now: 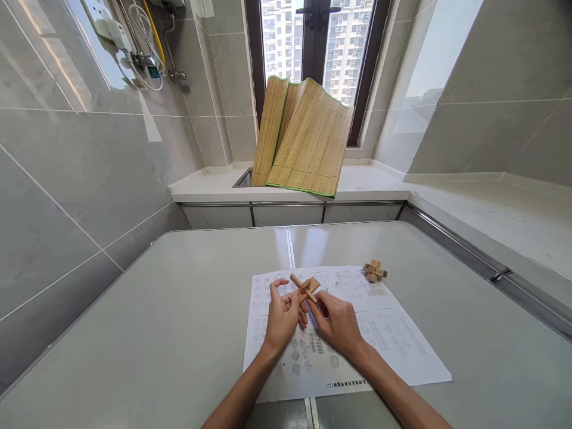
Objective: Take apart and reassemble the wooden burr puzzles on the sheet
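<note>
A small wooden puzzle (304, 288), made of crossed pieces with a thin round stick through it, is held up between my two hands. My left hand (283, 313) pinches it from the left, with thumb and fingers closed on its underside and the index finger raised. On the other side, my right hand (336, 316) grips the puzzle near the stick's lower end. Beneath both hands lies a printed instruction sheet (384, 357) with rows of small diagrams. Another wooden puzzle (374, 271), a cross-shaped block, rests at the sheet's upper right corner.
The sheet lies on a pale table (134, 357) with a seam down its middle. Past the far edge, a bamboo mat (313, 140) leans against the window on a white counter (379, 179). Cables and a hose (154, 39) hang on the tiled left wall.
</note>
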`<state>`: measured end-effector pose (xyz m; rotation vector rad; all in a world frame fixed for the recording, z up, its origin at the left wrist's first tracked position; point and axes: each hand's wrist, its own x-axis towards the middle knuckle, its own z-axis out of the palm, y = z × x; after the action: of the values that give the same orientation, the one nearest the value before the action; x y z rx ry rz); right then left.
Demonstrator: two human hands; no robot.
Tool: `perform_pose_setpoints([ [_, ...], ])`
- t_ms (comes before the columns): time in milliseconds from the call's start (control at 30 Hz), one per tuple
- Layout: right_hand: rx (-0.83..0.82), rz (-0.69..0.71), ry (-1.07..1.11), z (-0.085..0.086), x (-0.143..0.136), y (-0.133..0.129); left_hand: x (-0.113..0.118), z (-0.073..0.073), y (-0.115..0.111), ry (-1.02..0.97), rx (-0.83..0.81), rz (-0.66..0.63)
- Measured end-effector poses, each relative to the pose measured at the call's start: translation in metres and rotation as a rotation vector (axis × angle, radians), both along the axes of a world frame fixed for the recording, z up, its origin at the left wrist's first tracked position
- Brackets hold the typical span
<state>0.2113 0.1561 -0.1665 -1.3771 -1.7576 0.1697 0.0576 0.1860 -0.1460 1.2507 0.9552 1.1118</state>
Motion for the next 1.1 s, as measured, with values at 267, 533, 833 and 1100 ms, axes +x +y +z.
perform_pose_setpoints([
  [267,-0.032,0.002,0.037,0.004,-0.002,0.000,-0.003,0.003,0.003,0.029,0.008,0.036],
  [533,-0.026,-0.084,0.109,0.000,0.008,0.010,0.001,0.004,0.003,-0.008,-0.087,-0.015],
  [833,-0.263,-0.246,0.971,-0.007,0.046,0.035,0.002,0.008,-0.001,0.116,-0.084,-0.038],
  [1100,-0.307,-0.163,1.539,-0.018,0.074,0.045,0.002,0.004,-0.001,0.122,-0.083,-0.068],
])
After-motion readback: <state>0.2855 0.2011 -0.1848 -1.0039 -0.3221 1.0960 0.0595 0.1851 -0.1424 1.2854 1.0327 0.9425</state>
